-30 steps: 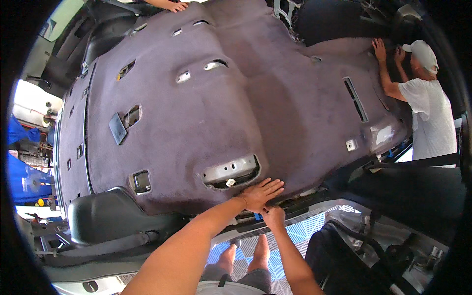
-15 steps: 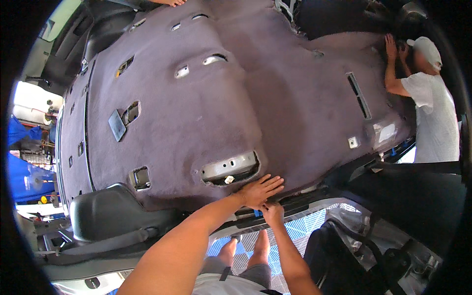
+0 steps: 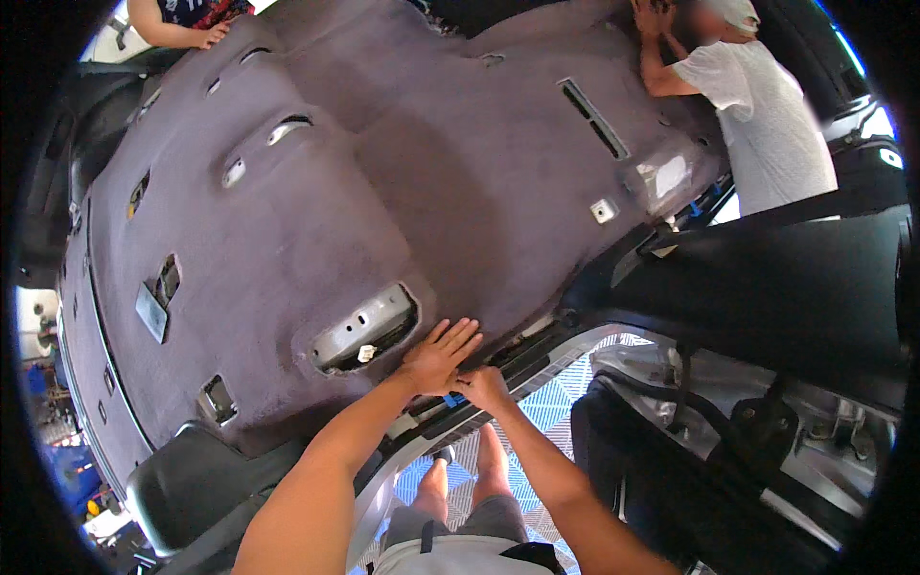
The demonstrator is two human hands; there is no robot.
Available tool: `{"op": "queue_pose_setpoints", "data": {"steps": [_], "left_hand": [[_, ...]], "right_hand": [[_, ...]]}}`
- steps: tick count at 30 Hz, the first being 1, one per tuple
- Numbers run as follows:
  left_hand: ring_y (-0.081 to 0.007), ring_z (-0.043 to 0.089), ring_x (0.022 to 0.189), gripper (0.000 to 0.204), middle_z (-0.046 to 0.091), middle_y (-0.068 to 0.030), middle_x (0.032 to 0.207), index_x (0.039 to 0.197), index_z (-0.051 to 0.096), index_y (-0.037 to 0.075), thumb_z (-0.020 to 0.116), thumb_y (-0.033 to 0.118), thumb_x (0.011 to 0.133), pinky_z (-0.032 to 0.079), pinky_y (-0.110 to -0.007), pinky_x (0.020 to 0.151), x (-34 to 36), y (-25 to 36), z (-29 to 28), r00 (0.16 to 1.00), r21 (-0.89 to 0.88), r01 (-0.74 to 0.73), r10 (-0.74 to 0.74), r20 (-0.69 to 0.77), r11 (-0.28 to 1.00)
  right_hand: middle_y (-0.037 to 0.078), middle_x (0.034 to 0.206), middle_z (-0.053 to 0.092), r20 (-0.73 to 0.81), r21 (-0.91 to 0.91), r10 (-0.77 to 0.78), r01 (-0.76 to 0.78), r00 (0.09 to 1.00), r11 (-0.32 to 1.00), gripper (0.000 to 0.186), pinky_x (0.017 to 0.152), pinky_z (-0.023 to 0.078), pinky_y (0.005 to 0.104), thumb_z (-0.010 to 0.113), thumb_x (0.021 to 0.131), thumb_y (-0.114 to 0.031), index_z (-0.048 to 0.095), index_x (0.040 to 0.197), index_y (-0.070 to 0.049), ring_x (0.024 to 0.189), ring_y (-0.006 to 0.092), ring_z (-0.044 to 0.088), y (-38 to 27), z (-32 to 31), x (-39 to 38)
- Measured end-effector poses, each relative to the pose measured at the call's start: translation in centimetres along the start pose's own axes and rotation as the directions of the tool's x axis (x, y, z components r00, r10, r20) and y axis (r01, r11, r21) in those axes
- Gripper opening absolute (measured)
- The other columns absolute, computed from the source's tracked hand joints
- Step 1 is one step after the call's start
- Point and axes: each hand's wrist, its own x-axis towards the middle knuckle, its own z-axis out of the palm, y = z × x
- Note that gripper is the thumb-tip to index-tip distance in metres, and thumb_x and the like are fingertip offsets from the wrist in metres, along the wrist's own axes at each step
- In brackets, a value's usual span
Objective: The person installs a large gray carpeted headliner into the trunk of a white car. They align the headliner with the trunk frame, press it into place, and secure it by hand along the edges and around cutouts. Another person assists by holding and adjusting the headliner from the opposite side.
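Observation:
A purple-grey vehicle floor carpet point(image 3: 460, 192) covers the whole floor area before me. My left hand point(image 3: 443, 356) lies flat on its near edge, fingers outstretched and slightly apart. Just beside it, touching or nearly touching its heel, my right hand point(image 3: 482, 388) is closed at the carpet's edge by the door sill point(image 3: 537, 368). Its fingertips are mostly hidden, but they seem to grip that edge. A blue clip point(image 3: 453, 400) shows on the sill under my hands. Left of my left hand, a cutout in the carpet exposes a metal bracket point(image 3: 369, 324) and a white connector point(image 3: 366, 354).
A person in a white shirt point(image 3: 767, 125) leans in at the far right, hands on the carpet. Another person's hand point(image 3: 215, 36) rests at the far left edge. A black pillar trim point(image 3: 747, 278) stands right. A loose flat plate point(image 3: 151, 312) lies by a cutout.
The view has swung to the right, so the carpet sits further left in it. More of the person at the far left shows. Both my hands stay at the same carpet edge.

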Motion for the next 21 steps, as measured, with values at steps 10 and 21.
{"op": "queue_pose_setpoints", "data": {"steps": [10, 21], "left_hand": [[-0.0344, 0.023, 0.156, 0.088, 0.026, -0.0185, 0.167, 0.157, 0.034, 0.003, 0.064, 0.024, 0.078, 0.016, -0.053, 0.127, -0.4, -0.2, 0.1, 1.000, 0.020, -0.007, 0.007, -0.017, 1.000], [-0.0306, 0.021, 0.157, 0.094, 0.022, -0.0161, 0.169, 0.160, 0.029, 0.005, 0.070, 0.026, 0.078, 0.015, -0.051, 0.127, 0.1, 0.5, -1.0, 0.993, 0.122, 0.018, -0.032, 0.114, 0.992]], "right_hand": [[0.014, 0.089, 0.074, -0.086, -0.045, -0.097, 0.094, 0.992, 0.995, 0.021, 0.070, 0.058, 0.0453, 0.070, 0.090, -0.031, 0.077, 0.096, -0.012, 0.081, 0.0349, 0.072, 0.1, 0.7, -0.4], [0.022, 0.077, 0.070, 0.077, 0.176, 0.230, -0.240, 0.970, 0.955, 0.031, 0.068, 0.055, 0.0499, 0.071, 0.087, -0.035, 0.076, 0.080, -0.005, 0.075, 0.0432, 0.069, -1.2, -1.1, 0.6]]}}
